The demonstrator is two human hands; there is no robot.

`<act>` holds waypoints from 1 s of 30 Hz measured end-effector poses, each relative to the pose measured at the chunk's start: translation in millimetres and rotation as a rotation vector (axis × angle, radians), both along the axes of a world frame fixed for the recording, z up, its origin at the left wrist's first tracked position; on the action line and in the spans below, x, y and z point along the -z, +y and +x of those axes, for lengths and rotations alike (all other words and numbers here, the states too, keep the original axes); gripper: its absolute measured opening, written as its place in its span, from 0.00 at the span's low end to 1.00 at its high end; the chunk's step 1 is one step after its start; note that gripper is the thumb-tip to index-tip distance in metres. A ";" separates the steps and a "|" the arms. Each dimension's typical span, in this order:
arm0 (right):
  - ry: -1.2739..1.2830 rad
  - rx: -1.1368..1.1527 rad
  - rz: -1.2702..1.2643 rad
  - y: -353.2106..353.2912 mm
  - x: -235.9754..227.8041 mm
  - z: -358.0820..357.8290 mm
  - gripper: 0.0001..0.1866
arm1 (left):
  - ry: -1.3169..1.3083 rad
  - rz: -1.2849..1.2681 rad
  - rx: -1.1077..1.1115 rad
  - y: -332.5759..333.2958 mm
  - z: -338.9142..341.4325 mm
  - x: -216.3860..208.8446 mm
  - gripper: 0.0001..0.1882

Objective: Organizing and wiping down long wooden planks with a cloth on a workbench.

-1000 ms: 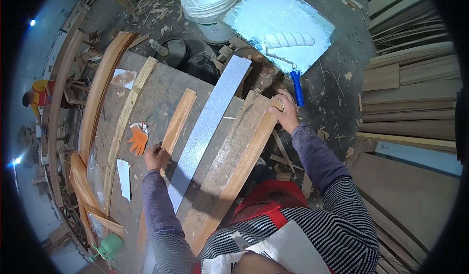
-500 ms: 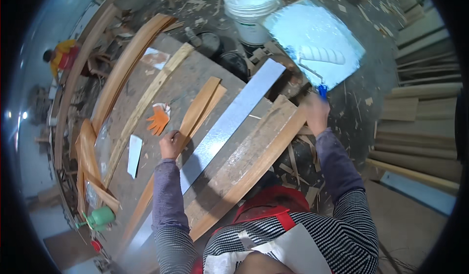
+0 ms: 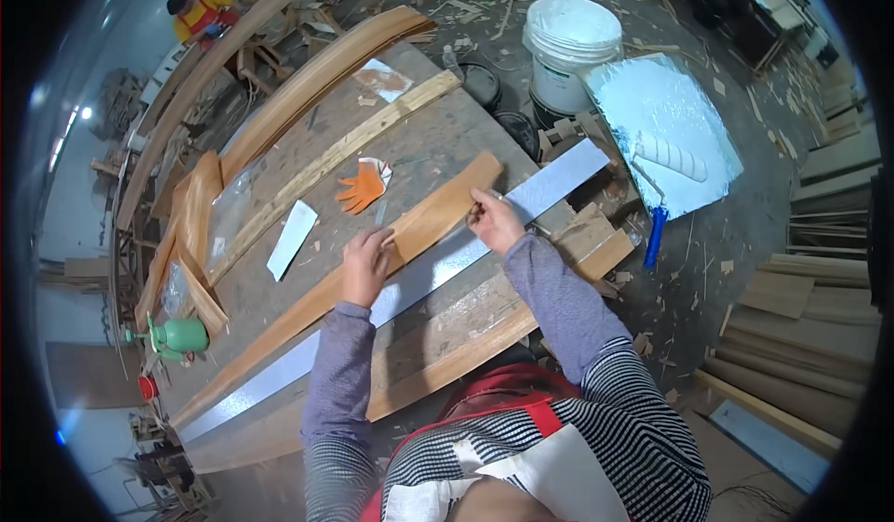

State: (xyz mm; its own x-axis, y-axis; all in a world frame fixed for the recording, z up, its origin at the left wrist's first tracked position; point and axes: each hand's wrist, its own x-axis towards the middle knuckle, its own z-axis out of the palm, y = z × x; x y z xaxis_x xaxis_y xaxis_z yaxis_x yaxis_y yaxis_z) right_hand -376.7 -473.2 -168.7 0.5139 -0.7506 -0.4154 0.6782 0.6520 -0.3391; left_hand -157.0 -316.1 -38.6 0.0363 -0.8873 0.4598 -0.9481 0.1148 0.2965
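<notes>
A long brown wood veneer strip runs diagonally across the worktable. My right hand pinches its near edge close to the far right end. Lower down the same edge, my left hand is closed with bent fingers and thumb on the strip. Beneath and beside the veneer lies a long strip coated in wet white, partly covered by my hands and sleeves. A paint roller with a blue handle rests on a white-smeared board, away from both hands.
A white bucket stands behind the table. On the table are an orange glove, a white offcut, a rough batten, curved veneers and a green spray bottle. A co-worker is at far left.
My right hand has left the roller, now lying on the board, and moved left to the veneer strip. The strip has shifted against the white-coated one. The view has turned.
</notes>
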 end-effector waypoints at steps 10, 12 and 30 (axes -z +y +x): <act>0.059 0.028 -0.132 13.0 -142.9 24.8 0.06 | 2.221 0.209 0.032 134.6 11.7 119.6 0.28; 0.079 0.055 -0.110 9.4 -144.4 -0.8 0.06 | 2.658 -0.410 0.047 141.1 38.8 122.7 0.36; 0.696 0.119 -0.107 -76.5 -4.5 -181.6 0.10 | 1.658 -0.486 -0.561 448.3 255.0 38.1 0.19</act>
